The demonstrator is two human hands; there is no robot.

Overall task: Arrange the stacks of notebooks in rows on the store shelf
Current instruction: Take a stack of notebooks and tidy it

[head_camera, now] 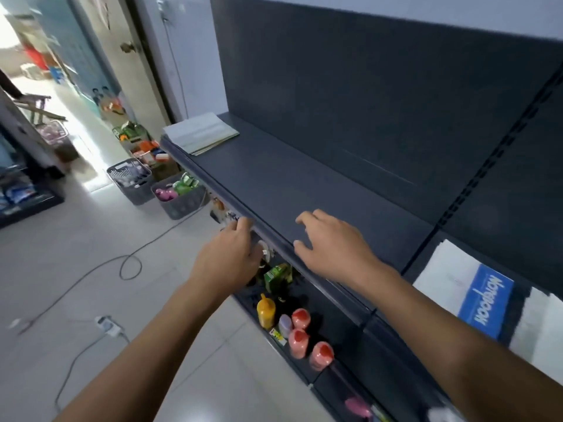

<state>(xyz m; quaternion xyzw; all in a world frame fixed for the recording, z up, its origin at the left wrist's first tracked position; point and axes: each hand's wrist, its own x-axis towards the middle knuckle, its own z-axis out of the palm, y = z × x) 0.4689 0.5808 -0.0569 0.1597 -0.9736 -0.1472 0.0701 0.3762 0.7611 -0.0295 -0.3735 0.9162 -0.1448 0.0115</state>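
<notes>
A blue-and-white notebook [484, 303] is lying in the near right bay. The right hand [332, 248] is reaching over the dark shelf [274, 178], grip spread, holding nothing. The left hand [231, 254] is curling at the shelf's front lip; I cannot tell whether its grip is clasping it. 1 pale notebook stack [199, 132] is sitting at the shelf's far left end.

Matt, seemingly metal shelf [274, 178]

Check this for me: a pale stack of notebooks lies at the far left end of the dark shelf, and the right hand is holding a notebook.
Wrong on the hand. In the head view the right hand holds nothing; its fingers are spread over the dark shelf. The pale stack of notebooks does lie at the shelf's far left end.
</notes>
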